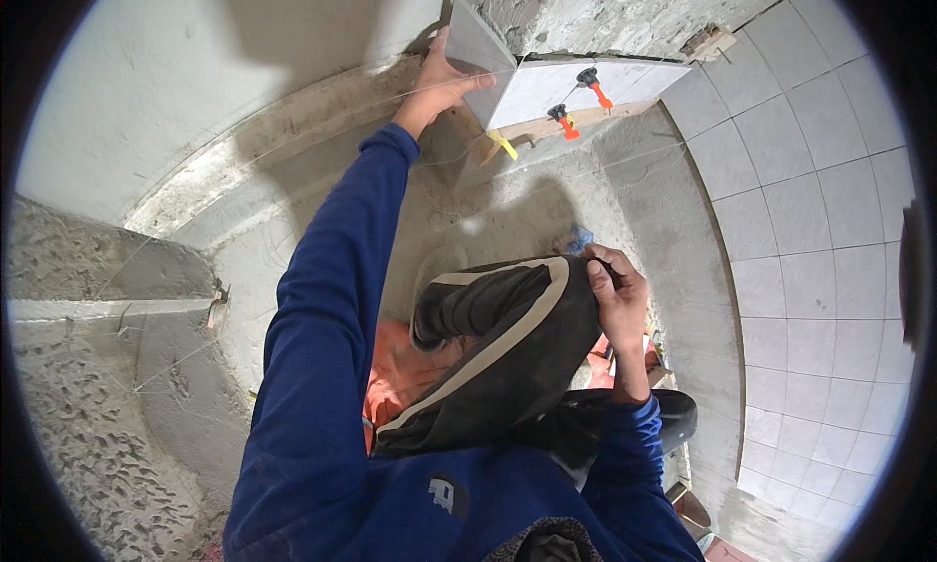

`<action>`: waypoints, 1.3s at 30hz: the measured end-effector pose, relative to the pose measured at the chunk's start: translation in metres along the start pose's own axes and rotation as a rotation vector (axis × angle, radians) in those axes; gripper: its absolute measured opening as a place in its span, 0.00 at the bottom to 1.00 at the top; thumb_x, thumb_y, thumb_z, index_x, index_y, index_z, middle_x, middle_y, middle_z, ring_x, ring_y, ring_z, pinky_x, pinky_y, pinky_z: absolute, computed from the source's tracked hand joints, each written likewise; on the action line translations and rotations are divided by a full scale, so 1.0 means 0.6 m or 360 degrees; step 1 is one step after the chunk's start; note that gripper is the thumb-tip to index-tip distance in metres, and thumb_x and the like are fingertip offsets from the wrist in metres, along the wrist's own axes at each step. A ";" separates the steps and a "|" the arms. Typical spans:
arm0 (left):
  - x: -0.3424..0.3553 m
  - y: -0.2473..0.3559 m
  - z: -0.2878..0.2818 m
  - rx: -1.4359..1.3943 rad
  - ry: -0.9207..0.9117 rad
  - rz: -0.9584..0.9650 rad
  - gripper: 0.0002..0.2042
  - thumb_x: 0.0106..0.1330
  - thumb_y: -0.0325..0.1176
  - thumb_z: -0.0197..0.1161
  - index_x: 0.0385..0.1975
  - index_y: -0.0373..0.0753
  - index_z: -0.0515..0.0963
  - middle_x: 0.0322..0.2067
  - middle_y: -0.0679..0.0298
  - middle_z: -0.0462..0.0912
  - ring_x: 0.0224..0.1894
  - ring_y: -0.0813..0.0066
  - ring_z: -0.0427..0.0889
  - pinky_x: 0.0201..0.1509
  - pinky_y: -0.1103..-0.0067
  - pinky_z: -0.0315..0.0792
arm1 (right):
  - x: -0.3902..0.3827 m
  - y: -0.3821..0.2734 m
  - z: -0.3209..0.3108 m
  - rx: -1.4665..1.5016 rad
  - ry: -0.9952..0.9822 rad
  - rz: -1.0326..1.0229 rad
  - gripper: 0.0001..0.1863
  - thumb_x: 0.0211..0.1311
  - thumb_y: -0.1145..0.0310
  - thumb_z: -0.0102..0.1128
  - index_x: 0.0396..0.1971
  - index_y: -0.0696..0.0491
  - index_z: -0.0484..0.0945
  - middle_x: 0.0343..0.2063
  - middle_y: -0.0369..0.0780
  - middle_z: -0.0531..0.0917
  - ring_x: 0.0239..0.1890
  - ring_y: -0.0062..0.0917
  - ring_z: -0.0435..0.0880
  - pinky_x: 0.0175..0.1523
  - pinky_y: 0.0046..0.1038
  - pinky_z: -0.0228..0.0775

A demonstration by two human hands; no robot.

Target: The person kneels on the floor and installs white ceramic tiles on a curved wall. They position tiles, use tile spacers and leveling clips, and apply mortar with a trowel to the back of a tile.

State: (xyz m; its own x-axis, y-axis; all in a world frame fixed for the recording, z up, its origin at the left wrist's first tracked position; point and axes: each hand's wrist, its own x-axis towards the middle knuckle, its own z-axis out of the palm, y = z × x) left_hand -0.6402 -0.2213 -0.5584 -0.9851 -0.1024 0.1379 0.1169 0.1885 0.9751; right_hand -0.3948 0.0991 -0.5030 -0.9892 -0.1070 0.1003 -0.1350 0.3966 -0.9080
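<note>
My left hand (439, 85) reaches up to a pale grey tile (478, 54) set at the corner of the concrete ledge. Its thumb lies across the tile's face and its fingers press near the left edge. The tile meets a lighter tile (547, 88) that faces the front. Two levelling clips with black caps and orange tails, one clip (561, 121) lower and the other clip (594, 85) higher, stick out of that tile. A yellow wedge (503, 144) sits under the corner. My right hand (622, 293) rests at my raised knee, fingers curled; what they pinch, if anything, is hidden.
Grid-laid tiles (791, 201) cover the right wall. Rough concrete (88, 386) stands at the left, with thin strings crossing the space. A wooden strip (576, 123) runs under the front tile. Orange-red sheeting (395, 372) lies by my leg, and a blue scrap (579, 238) beyond my knee.
</note>
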 end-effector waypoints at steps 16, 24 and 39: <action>-0.024 0.027 -0.015 -0.0436 -0.0219 -0.0151 0.59 0.49 0.36 0.78 0.72 0.46 0.35 0.70 0.46 0.43 0.63 0.48 0.67 0.51 0.58 0.79 | -0.151 0.036 -0.069 0.0183 0.0333 0.0254 0.16 0.62 0.71 0.60 0.49 0.61 0.77 0.42 0.41 0.80 0.44 0.24 0.81 0.51 0.24 0.71; -0.015 0.021 -0.016 -0.0519 -0.0308 -0.0152 0.57 0.53 0.34 0.75 0.72 0.47 0.32 0.71 0.50 0.43 0.63 0.48 0.67 0.52 0.55 0.77 | -0.183 0.061 -0.108 0.0398 0.0419 0.0246 0.19 0.64 0.68 0.62 0.52 0.62 0.74 0.42 0.39 0.80 0.47 0.26 0.80 0.54 0.28 0.71; -0.023 0.030 -0.015 -0.0575 -0.0354 -0.0173 0.57 0.55 0.37 0.74 0.72 0.50 0.28 0.71 0.56 0.47 0.68 0.49 0.58 0.58 0.41 0.65 | -0.208 0.035 -0.163 0.0107 0.0483 0.0221 0.19 0.51 0.73 0.64 0.46 0.58 0.79 0.40 0.44 0.81 0.43 0.30 0.81 0.50 0.28 0.71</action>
State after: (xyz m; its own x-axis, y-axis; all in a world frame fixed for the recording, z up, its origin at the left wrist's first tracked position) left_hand -0.6237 -0.2250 -0.5412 -0.9927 0.1174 0.0286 0.0083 -0.1696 0.9855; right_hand -0.2798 0.2098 -0.4950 -0.9711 0.2244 0.0812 -0.0037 0.3264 -0.9452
